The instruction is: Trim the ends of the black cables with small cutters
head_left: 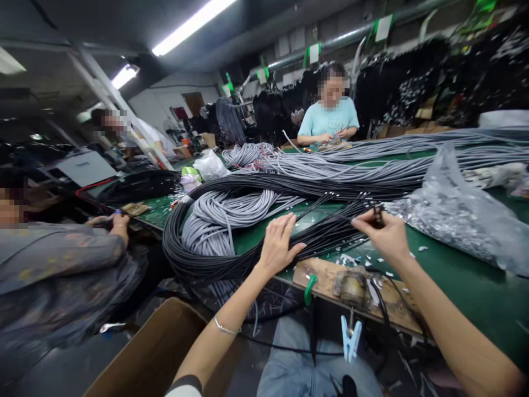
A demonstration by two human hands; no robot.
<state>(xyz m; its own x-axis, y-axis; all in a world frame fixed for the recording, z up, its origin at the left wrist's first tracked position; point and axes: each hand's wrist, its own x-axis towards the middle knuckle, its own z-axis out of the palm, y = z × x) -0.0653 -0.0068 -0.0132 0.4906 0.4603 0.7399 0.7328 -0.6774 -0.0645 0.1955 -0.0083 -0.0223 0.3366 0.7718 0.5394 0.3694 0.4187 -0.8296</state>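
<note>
A green-topped workbench (450, 286) runs far into a dim workshop under strip lights; smooth black cables (231, 259) loop across its near edge; the left hand (278, 246) lies on them, fingers apart; the right hand (382, 231) pinches their ends beside a crinkled plastic bag (454, 215).

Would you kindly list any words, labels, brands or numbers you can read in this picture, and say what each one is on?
No text can be read.
White tags with green tape on the overhead pipe: nothing legible on them.
Grey machine panel at far left: a small blue mark, too blurred to read.
Black cables under the left hand and at the right hand: no print visible.
</note>
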